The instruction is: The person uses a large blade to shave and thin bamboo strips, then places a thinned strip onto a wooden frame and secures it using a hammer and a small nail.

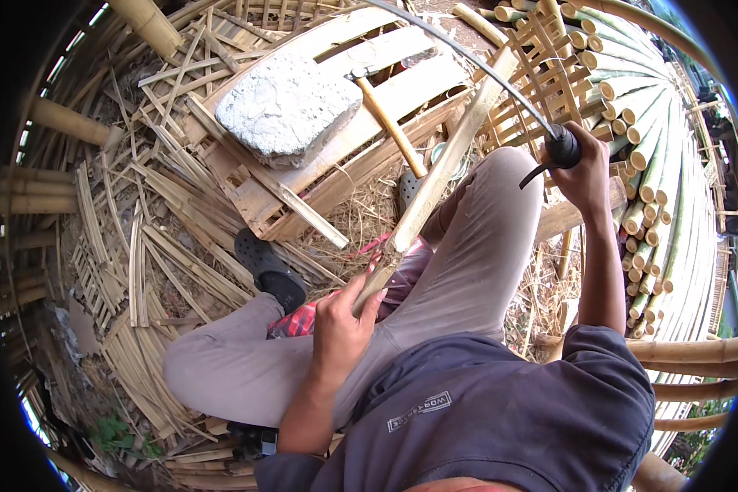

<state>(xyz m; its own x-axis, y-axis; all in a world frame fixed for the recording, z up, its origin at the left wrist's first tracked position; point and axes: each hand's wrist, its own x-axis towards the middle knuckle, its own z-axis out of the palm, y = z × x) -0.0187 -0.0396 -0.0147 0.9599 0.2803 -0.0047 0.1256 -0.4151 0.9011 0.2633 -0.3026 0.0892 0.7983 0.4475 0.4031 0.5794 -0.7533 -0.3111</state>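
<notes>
My left hand [342,330] is wrapped round the near end of a split bamboo piece [439,184]. The bamboo slants up and away to the right, across the space between my bent knees. Raised by my right knee, my right hand [584,170] grips the black handle of a machete [482,69]. Its long, thin, slightly curved blade reaches toward the top of the view, passing over the bamboo's far end. Whether blade and bamboo touch I cannot tell. A dark hooked guard sticks out from the handle.
A low wooden bench [258,217] ahead carries a large whitish stone block [283,107] and a hammer [392,123]. Stacked bamboo poles [656,172] fill the right side. Loose bamboo strips [160,221] cover the ground at left. Beside my right knee stands a woven bamboo lattice [541,70].
</notes>
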